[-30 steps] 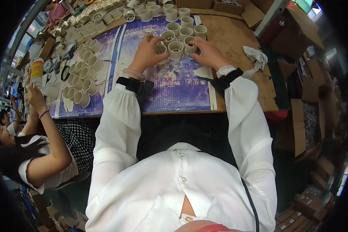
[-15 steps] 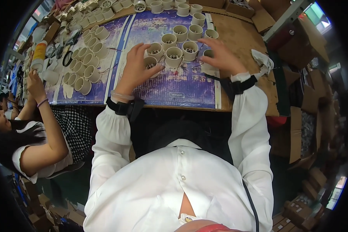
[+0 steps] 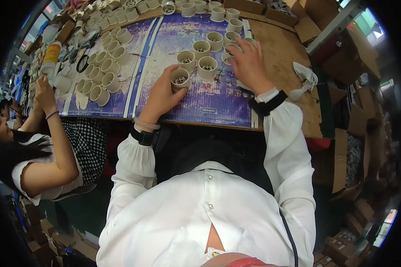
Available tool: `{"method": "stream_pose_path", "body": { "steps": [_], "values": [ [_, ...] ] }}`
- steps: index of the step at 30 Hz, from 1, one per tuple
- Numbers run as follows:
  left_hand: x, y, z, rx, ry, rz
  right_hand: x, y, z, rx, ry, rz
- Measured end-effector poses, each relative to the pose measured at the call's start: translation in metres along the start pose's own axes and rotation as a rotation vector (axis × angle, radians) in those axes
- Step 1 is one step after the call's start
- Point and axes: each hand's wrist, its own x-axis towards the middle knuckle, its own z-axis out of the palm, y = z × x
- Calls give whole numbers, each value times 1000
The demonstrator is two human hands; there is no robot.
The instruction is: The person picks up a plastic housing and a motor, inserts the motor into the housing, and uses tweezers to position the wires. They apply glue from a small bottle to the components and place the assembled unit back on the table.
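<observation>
My left hand (image 3: pixel 162 95) is curled round the near-left white plastic cup (image 3: pixel 181 83), its thumb and forefinger on either side. Small metal-looking parts and thin wires sit in this cup, which stands upright on the table. My right hand (image 3: pixel 250 66) lies over the right side of the same group, fingers spread. Its fingertips reach over the rim of another white cup (image 3: pixel 228 57), largely hidden by the hand. Between my hands stand more filled cups, among them a front one (image 3: pixel 207 69) and one behind it (image 3: pixel 186 61).
A blue-purple printed board (image 3: pixel 200 104) covers the tabletop. On the left are stacked rows of white cups (image 3: pixel 107 66); more line the back. A crumpled white cloth (image 3: pixel 305 75) lies on the right. A person (image 3: pixel 53 155) at the left holds a white and orange bottle (image 3: pixel 50 58).
My left hand has closed round the near-left cup. My right hand has moved from the right-hand edge of the group in over its cups. The whole view has shifted slightly.
</observation>
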Motion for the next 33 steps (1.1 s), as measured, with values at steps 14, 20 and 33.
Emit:
{"method": "stream_pose_path", "body": {
  "steps": [14,20,33],
  "values": [
    [-8,-10,-9,4,67,87,1,-29,4,66,-103,-216],
    [-17,-2,-23,-524,149,-21,3,-46,-32,332,-19,-95],
    [-12,34,-1,-673,15,24,-33,-91,-46,927,-105,345]
  ]
}}
